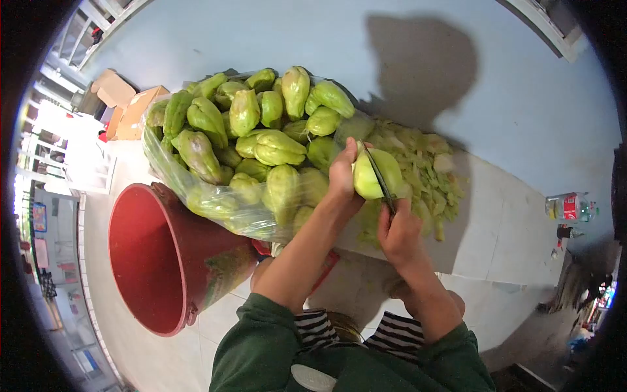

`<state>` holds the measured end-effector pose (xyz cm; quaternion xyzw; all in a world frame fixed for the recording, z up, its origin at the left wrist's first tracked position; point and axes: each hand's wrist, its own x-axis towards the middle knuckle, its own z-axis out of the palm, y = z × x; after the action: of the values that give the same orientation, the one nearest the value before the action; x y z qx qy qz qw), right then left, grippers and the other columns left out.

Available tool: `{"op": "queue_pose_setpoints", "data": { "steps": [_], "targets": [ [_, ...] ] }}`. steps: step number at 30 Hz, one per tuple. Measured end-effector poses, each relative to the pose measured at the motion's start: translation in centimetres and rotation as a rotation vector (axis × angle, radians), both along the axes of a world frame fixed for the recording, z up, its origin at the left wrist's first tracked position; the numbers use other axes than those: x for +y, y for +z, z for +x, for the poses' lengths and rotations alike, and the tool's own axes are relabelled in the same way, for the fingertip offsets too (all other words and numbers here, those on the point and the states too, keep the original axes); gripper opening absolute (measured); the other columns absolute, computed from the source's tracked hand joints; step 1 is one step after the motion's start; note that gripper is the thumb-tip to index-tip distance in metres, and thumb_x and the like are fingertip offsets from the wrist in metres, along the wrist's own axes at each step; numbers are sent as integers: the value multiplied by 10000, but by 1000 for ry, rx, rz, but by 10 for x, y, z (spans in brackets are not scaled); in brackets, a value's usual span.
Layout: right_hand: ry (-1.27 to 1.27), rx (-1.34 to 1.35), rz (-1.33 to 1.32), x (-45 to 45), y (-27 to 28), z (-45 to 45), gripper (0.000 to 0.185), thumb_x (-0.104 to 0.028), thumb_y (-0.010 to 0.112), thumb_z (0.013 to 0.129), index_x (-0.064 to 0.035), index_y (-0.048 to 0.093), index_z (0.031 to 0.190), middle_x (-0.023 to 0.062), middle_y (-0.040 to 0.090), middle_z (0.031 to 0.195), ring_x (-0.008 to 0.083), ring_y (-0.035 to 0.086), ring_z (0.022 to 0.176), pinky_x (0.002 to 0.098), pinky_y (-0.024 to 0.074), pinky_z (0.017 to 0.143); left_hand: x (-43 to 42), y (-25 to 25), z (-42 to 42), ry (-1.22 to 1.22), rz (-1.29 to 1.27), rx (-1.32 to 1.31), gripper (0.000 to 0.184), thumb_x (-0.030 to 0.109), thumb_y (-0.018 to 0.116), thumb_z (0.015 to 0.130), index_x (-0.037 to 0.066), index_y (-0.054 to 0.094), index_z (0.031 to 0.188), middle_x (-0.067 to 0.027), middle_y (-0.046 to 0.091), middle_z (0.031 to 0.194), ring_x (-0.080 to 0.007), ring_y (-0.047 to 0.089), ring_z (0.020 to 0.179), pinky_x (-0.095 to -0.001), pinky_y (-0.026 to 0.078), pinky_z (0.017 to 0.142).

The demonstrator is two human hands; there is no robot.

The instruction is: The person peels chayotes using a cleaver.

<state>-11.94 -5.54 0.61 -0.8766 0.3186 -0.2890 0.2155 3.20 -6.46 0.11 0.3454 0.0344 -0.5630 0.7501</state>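
A pale green chayote (pixel 392 171), its surface smooth and light as if peeled, is held up by my left hand (pixel 342 173), with the fingers wrapped round its left side. My right hand (pixel 400 236) is closed on the lower end of a knife (pixel 379 174); the handle is hidden in the fingers. The dark, narrow blade lies across the front of the chayote, touching it. Beneath and to the right is a heap of green peelings (pixel 428 163). Just left of my hands, many unpeeled chayotes (pixel 277 149) fill a clear plastic bag (pixel 241 219).
A red bucket (pixel 145 255) lies tipped at the left, its mouth facing left. Behind the bag stands an open cardboard box (pixel 138 111). A plastic bottle (pixel 569 207) with a red label is at the far right. A pale blue wall (pixel 522 98) borders the tiled floor (pixel 503 242).
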Motion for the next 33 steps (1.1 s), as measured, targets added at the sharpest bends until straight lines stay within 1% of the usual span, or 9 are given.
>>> {"op": "queue_pose_setpoints", "data": {
  "steps": [1, 4, 8, 10, 18, 26, 30, 32, 33],
  "targets": [
    [-5, 7, -1, 0, 1, -1, 158, -118, 534, 893, 20, 459, 882, 235, 542, 670, 427, 575, 610, 498, 445, 523, -1, 0, -1, -5, -1, 7, 387, 394, 365, 994, 57, 551, 959, -72, 598, 792, -207, 583, 690, -340, 490, 651],
    [-55, -10, 146, -1, 4, -1, 167, -120, 546, 885, 24, 461, 876, 231, 542, 689, 422, 576, 626, 488, 450, 540, -1, 4, 2, 55, 11, -419, 399, 419, 365, 989, 67, 550, 959, -74, 604, 796, -213, 587, 695, -342, 495, 651],
    [-46, -18, 128, -1, -6, 0, 164, -106, 551, 879, 29, 459, 892, 226, 539, 679, 426, 568, 619, 491, 446, 530, 0, 5, 0, 15, 43, -306, 407, 426, 351, 991, 71, 548, 957, -72, 600, 793, -206, 588, 697, -337, 496, 653],
    [-19, -30, 62, -1, -9, 0, 165, -103, 552, 877, 31, 457, 899, 231, 537, 679, 431, 571, 628, 493, 448, 533, 0, 0, -2, -41, 2, -15, 412, 422, 338, 994, 67, 545, 958, -75, 596, 780, -199, 586, 685, -327, 497, 645],
    [-39, -44, 163, -1, -1, 0, 171, -90, 560, 865, 29, 460, 937, 224, 544, 698, 440, 568, 609, 512, 451, 528, 1, 0, -1, 0, -49, -316, 414, 431, 345, 988, 60, 528, 993, -88, 609, 801, -211, 584, 669, -345, 500, 645],
    [66, -139, 153, -5, 2, 0, 262, -148, 589, 872, 33, 485, 1030, 237, 594, 790, 431, 604, 689, 477, 481, 580, 3, 0, 9, -54, -191, 118, 396, 462, 339, 972, 105, 503, 1029, -173, 618, 893, -402, 614, 813, -510, 502, 736],
    [81, -28, 193, -3, -1, -4, 286, -166, 606, 869, 34, 486, 1034, 227, 606, 770, 411, 616, 674, 466, 486, 579, 3, -2, 15, -112, -377, -98, 416, 476, 333, 966, 94, 478, 1043, -187, 608, 924, -390, 620, 828, -526, 499, 775],
    [71, -38, 249, -2, 3, -3, 282, -162, 605, 868, 34, 485, 1031, 218, 606, 742, 410, 615, 657, 469, 484, 572, 6, 7, 15, -94, -325, -126, 426, 473, 317, 972, 83, 475, 1040, -185, 603, 916, -372, 622, 833, -513, 503, 792],
    [63, -50, 303, -1, 6, -2, 278, -158, 604, 868, 35, 485, 1028, 210, 607, 714, 409, 614, 640, 472, 481, 564, 7, 17, 13, -44, -301, -224, 413, 422, 292, 992, 57, 484, 1015, -175, 614, 885, -314, 622, 790, -442, 515, 742]
  ]
}}
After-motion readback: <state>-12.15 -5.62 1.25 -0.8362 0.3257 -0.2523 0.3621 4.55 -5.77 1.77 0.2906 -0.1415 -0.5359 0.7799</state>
